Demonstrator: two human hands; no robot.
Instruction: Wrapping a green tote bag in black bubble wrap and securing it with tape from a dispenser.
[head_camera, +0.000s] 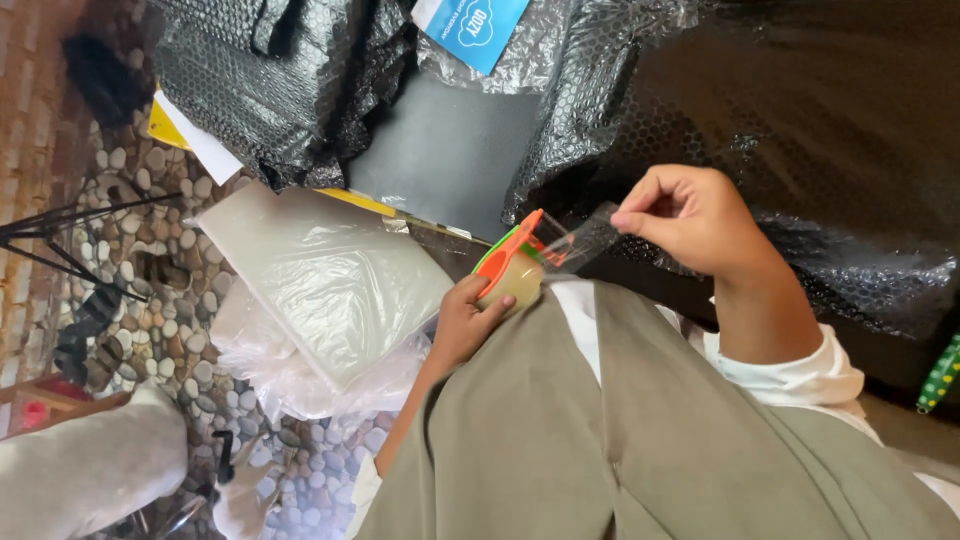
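Observation:
My left hand (467, 322) grips an orange and green tape dispenser (510, 255) loaded with a roll of clear tape, held just above my lap. A strip of clear tape (583, 236) stretches from the dispenser to the right. My right hand (690, 215) pinches the free end of that strip between thumb and fingers. Both hands hover in front of black bubble wrap (800, 130) that covers a large item.
A stack of clear plastic bags (320, 275) lies at the left on a pebbled floor (150, 300). More black bubble wrap (280, 80) and a dark grey panel (440, 150) sit at the top. A blue label (470, 28) lies above. A black tripod leg (60, 225) stands far left.

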